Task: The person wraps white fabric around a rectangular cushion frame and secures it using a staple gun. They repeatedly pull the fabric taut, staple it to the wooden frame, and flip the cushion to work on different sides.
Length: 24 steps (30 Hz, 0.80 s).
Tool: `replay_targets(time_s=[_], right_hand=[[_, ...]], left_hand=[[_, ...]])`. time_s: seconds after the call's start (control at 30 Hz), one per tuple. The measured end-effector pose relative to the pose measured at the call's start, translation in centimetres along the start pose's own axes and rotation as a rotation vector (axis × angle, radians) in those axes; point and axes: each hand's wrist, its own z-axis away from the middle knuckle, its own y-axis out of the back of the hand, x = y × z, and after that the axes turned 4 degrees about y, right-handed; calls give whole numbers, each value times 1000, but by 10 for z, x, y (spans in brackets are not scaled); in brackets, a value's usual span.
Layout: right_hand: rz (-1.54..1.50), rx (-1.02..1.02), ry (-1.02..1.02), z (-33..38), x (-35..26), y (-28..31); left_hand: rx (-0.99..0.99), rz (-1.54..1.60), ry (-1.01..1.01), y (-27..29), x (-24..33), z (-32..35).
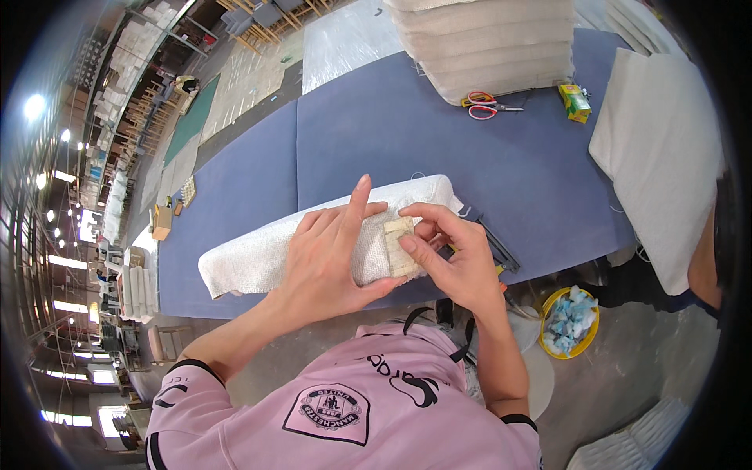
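A long piece covered in white woven fabric [251, 249] lies slantwise along the near edge of the blue-topped table. My left hand [323, 254] rests on this fabric with its fingers spread, the index raised, the thumb reaching to the lower edge of a pale yellowish block [398, 244]. On the block's right side my right hand [460, 258] is closed, with thumb and forefinger at its edge. The block lies against the fabric; its exact material is unclear. A dark tool [500, 249] lies beside my right hand, partly hidden by it.
The blue table [360, 133] bears red-handled scissors [484, 106], a yellow-green box [575, 103] and a large beige cushion [493, 47]. At right hangs a pale fabric panel [654, 149], near another person's arm [705, 251]. A yellow bucket [569, 323] of blue-white scraps stands on the floor.
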Motion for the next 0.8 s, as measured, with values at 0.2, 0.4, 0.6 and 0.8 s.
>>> replay_targets(time_s=[0.2,0.4,0.6,0.8], right_hand=[[17,-30,-8,-5,7,5],[50,-36,6,-8,12,9],[164,-55,30,-7,8,11],[202,-71,38,-13,4,12]], left_hand=[[14,19,-29,-3,-3,-5],[10,22,-26,-6,-4,-9],[-3,36,-17,-5,-2,-9],[-5,33,-21,-4,-4,-12]])
